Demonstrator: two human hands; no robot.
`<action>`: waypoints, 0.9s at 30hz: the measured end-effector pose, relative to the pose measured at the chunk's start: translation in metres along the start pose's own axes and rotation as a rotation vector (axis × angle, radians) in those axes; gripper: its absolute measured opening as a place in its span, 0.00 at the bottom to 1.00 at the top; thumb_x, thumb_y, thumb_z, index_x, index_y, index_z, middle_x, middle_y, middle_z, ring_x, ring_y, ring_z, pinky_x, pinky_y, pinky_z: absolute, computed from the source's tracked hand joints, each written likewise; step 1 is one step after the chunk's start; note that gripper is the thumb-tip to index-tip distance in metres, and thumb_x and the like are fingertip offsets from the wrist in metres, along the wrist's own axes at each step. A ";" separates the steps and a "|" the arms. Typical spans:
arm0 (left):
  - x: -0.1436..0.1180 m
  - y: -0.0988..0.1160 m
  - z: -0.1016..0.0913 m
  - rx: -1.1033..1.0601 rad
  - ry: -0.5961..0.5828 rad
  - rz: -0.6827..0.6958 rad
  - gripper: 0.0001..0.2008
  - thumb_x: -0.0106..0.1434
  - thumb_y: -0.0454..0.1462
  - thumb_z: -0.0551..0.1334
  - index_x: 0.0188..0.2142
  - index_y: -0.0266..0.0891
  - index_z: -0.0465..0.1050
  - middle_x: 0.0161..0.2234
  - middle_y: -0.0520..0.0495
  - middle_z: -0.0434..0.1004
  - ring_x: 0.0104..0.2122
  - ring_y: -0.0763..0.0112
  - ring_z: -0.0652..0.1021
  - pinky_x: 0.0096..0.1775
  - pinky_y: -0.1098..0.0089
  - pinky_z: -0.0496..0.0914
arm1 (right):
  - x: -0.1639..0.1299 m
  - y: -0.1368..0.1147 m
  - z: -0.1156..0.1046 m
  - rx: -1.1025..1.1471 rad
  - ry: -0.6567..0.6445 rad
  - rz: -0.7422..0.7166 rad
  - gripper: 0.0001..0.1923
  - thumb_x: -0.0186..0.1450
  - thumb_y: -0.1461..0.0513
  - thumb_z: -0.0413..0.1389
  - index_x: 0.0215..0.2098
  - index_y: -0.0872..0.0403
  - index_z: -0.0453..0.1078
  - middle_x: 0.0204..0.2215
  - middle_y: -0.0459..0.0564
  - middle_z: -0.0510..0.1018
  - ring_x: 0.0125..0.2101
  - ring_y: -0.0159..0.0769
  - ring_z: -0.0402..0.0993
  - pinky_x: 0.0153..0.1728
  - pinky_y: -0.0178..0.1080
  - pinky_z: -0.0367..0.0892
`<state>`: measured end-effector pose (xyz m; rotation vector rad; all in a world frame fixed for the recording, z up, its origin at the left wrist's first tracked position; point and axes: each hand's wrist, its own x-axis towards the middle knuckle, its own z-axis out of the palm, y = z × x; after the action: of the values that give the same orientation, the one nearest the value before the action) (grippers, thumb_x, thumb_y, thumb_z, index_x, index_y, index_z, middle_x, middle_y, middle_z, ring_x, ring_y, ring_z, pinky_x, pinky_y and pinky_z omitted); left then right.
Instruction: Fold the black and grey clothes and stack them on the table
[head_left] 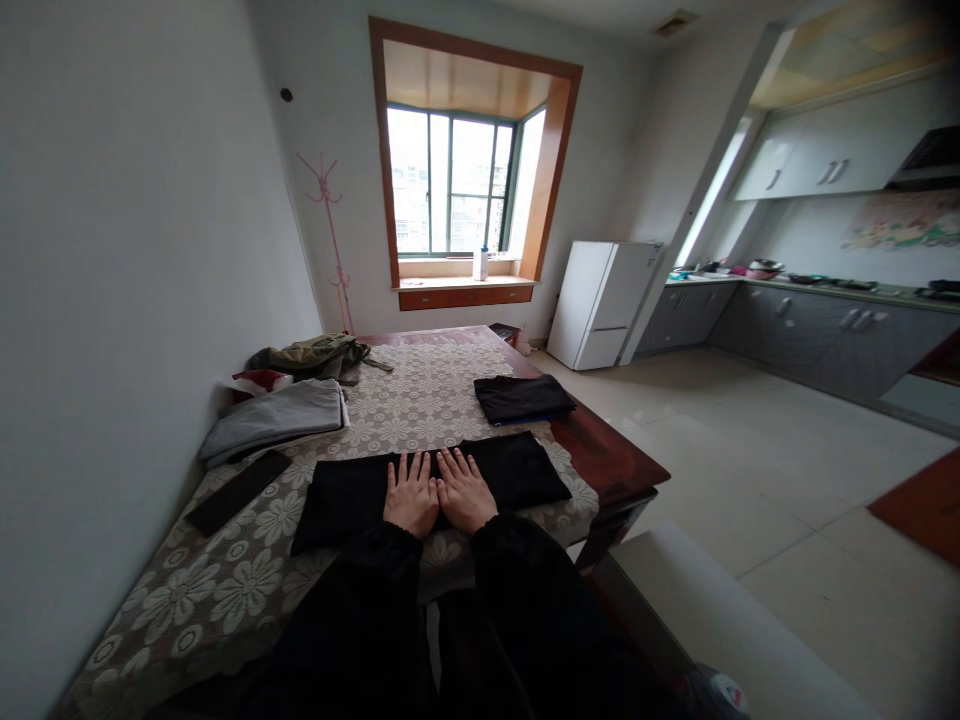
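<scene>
A black folded garment (345, 495) lies flat in a long strip across the near part of the table; its exact kind I cannot make out. My left hand (411, 495) rests palm down on its middle, fingers stretched out. Right beside it, my right hand (463, 490) also lies flat on the cloth with fingers spread, the two thumbs meeting. Beyond the strip to the right sits a smaller folded dark garment (523, 398). To the left lies a flat dark rectangular object (238, 490).
A floral tablecloth (409, 385) covers most of the wooden table (611, 450). Folded grey clothing (281, 415) and a green-brown bag or garment (311, 352) lie along the left wall. A pale bench (720, 610) stands at the right; a white fridge (600, 300) is farther back.
</scene>
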<state>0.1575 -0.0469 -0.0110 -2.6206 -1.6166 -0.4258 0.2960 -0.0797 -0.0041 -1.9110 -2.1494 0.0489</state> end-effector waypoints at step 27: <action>0.016 -0.003 -0.005 -0.015 -0.048 0.001 0.30 0.73 0.41 0.47 0.72 0.41 0.59 0.73 0.44 0.60 0.73 0.51 0.57 0.71 0.42 0.51 | 0.021 0.005 -0.004 0.010 -0.015 0.054 0.31 0.76 0.57 0.40 0.74 0.56 0.55 0.74 0.53 0.57 0.74 0.43 0.47 0.73 0.51 0.40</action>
<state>0.1605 -0.0328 -0.0030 -2.6624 -1.6325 -0.3796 0.3000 -0.0588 0.0025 -1.9690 -2.1029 0.0842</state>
